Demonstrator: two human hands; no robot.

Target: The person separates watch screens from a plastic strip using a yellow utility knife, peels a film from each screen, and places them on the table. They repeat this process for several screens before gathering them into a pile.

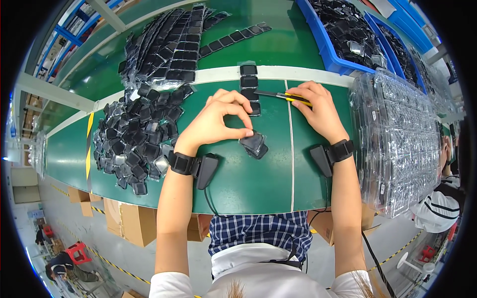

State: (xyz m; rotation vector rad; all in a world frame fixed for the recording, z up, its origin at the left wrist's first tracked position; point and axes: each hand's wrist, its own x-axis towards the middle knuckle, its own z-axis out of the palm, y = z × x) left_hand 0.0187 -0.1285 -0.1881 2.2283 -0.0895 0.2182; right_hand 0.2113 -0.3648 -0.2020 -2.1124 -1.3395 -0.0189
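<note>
Your left hand (213, 121) pinches loose black packets (256, 145) above the tabletop (248, 184), fingertips together; your right hand (318, 105) has its fingers clamped on a yellow cutter (299, 99), blade at a short strip (249, 82). The heap (139, 134) at left looks already separated; long strips (169, 47) beyond appear uncut.

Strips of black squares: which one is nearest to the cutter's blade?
The short strip across the white rail, the cutter's blade at its right side; the other strips lie farther away.
</note>
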